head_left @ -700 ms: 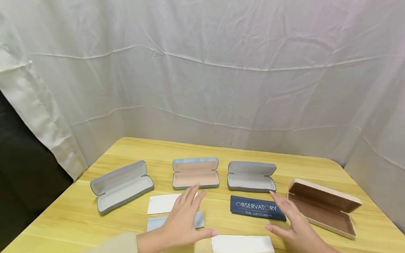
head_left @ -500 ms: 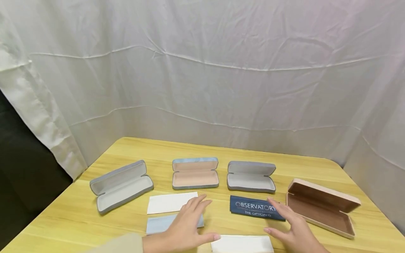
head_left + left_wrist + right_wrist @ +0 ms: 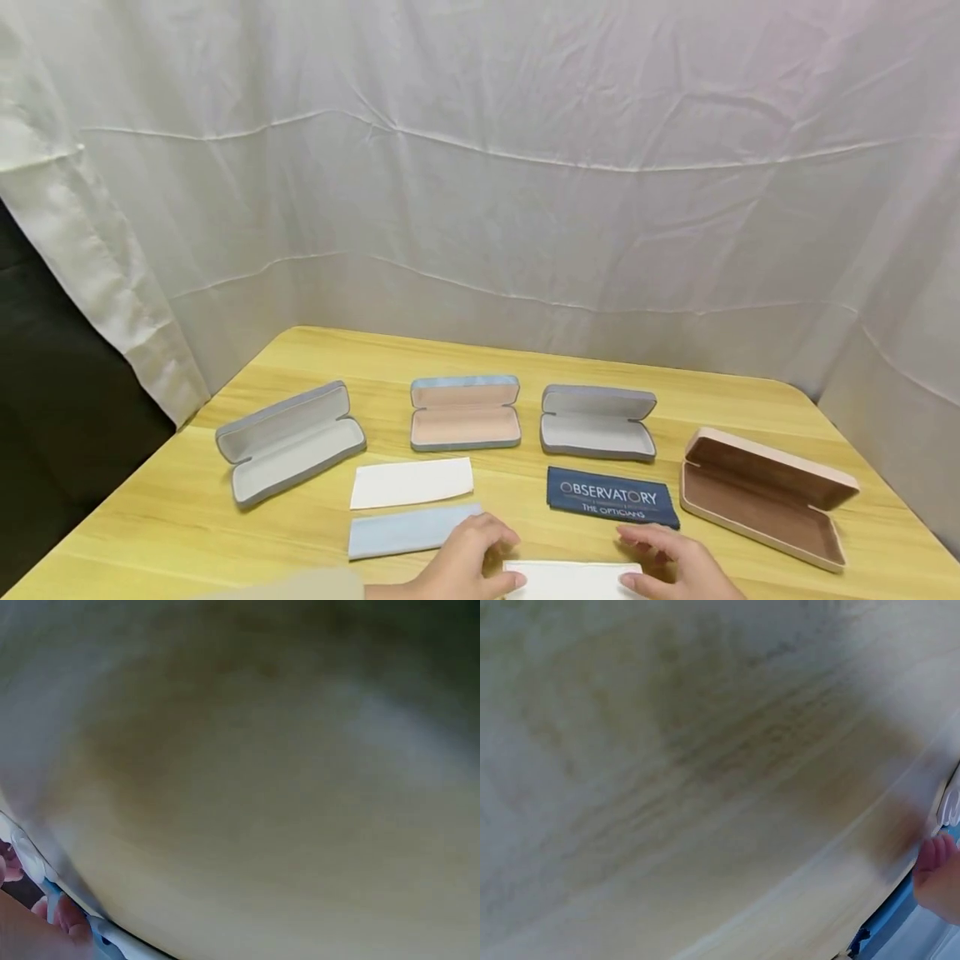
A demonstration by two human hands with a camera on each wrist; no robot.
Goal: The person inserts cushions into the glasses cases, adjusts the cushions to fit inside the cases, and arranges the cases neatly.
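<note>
A folded white cloth (image 3: 573, 581) lies at the front edge of the head view, cut off at the bottom. My left hand (image 3: 468, 562) is at its left end, with the thumb tip over the cloth's edge and the fingers bent above the table. At the cloth's other end is my right hand (image 3: 675, 562), its thumb tip over the right edge. A gap shows between thumb and fingers on both hands. Left of my left hand lie a light blue cloth (image 3: 408, 532) and another white cloth (image 3: 412, 482). A navy cloth printed "OBSERVATORY THE OPTICIANS" (image 3: 611, 493) lies beyond my right hand.
Behind the cloths stand opened glasses cases: a grey one (image 3: 292, 442) at left, a blue one with pink lining (image 3: 465, 421), another grey one (image 3: 597, 425) and a beige one with brown lining (image 3: 765, 500) at right. A pale curtain (image 3: 480, 208) surrounds the wooden table (image 3: 345, 354).
Both hands have come down toward the front white cloth, their fingers bending more. The left hand has uncovered the light blue cloth and the other white cloth; the right has drawn back from the navy cloth.
</note>
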